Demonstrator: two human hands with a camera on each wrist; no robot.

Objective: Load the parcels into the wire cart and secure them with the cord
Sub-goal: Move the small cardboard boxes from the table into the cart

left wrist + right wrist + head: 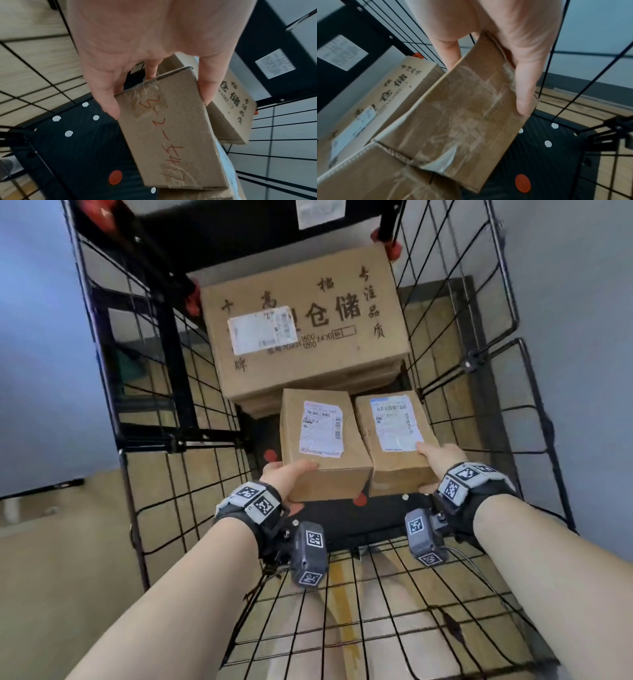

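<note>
Two small cardboard parcels hang side by side inside the black wire cart (147, 460). My left hand (291, 474) grips the near end of the left parcel (322, 440), thumb on top and fingers beneath; its underside (171, 135) bears red handwriting. My right hand (435, 460) grips the near right corner of the right parcel (394, 436), whose taped underside (462, 121) faces the wrist camera. A large printed cardboard box (301, 326) lies deeper in the cart, just beyond both parcels. No cord shows in any view.
The cart's black floor panel (77, 155) with white dots and a red disc lies below the parcels. Wire mesh walls (462, 320) stand on both sides, and the near mesh panel (376, 611) is under my forearms. Wooden flooring (51, 577) surrounds the cart.
</note>
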